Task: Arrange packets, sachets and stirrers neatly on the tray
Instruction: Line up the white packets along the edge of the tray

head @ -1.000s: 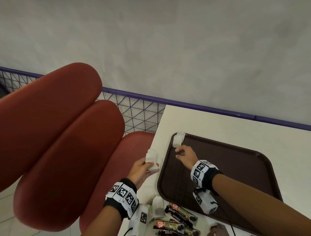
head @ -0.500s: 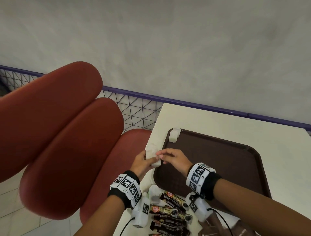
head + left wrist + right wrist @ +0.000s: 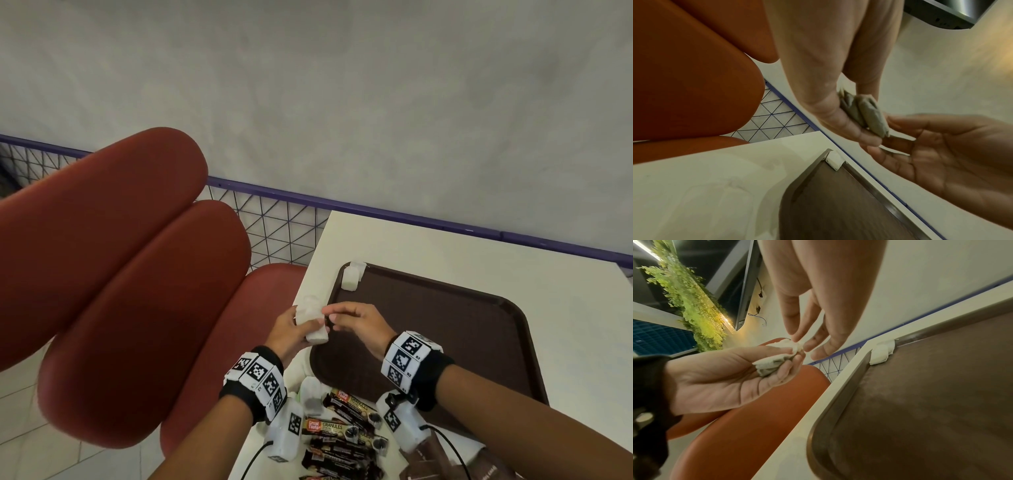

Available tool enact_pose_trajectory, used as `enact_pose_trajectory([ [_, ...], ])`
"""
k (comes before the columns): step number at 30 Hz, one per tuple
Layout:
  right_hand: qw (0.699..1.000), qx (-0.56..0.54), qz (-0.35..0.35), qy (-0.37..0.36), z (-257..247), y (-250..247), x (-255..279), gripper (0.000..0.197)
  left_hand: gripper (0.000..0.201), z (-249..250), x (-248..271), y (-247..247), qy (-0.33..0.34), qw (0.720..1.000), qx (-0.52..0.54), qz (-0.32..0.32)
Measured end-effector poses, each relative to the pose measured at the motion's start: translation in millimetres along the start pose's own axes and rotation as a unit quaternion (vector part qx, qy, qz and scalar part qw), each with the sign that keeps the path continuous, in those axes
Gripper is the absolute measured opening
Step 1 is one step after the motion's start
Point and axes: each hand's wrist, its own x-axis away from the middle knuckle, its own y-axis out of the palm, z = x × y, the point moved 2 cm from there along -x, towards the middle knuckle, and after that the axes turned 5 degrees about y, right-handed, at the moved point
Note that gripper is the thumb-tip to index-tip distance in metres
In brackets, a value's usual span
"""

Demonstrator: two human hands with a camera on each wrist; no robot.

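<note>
My left hand [image 3: 298, 325] grips a small bunch of white sachets [image 3: 313, 329] over the table's left edge, beside the brown tray [image 3: 428, 342]. My right hand [image 3: 334, 318] meets it there; in the right wrist view its thumb and forefinger pinch the tip of one sachet [image 3: 798, 344] of the bunch [image 3: 774, 360]. One white sachet [image 3: 351, 279] lies in the tray's far left corner, also seen from the left wrist [image 3: 833, 160]. Dark coffee sticks [image 3: 342, 428] lie in a pile on the table in front of the tray.
More white sachets [image 3: 310, 394] lie by the coffee sticks, and brown packets [image 3: 445, 459] show at the bottom edge. A red padded chair [image 3: 137, 274] stands close on the left. A purple rail [image 3: 376, 209] and grey wall run behind the white table [image 3: 479, 253].
My right hand left the sachet in the tray's far corner and came back to my left hand, where it now pinches a sachet from the bunch. The left hand stayed roughly in place.
</note>
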Motion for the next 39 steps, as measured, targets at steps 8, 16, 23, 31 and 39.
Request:
enact_pose_trajectory([
  [8, 1.0, 0.009, -0.001, 0.01, 2, -2, -6, 0.022, 0.054, -2, -3, 1, -0.01, 0.999, -0.028, 0.016],
  [16, 0.999, -0.044, 0.024, -0.01, 9, -8, -3, 0.018, 0.038, -2, -7, -1, -0.012, 0.999, 0.029, 0.03],
  [23, 0.991, 0.025, 0.128, -0.006, 13, -17, -21, 0.021, 0.02, -6, -17, 2, -0.02, 0.998, 0.039, 0.046],
  [31, 0.944, 0.185, 0.271, 0.034, 20, -53, -86, 0.032, 0.029, -7, -23, -22, -0.015, 0.993, 0.098, 0.062],
  [39, 0.926, 0.27, 0.241, 0.107, 33, -44, -126, 0.04, 0.022, -8, -25, -37, 0.005, 0.994, 0.082, 0.076],
])
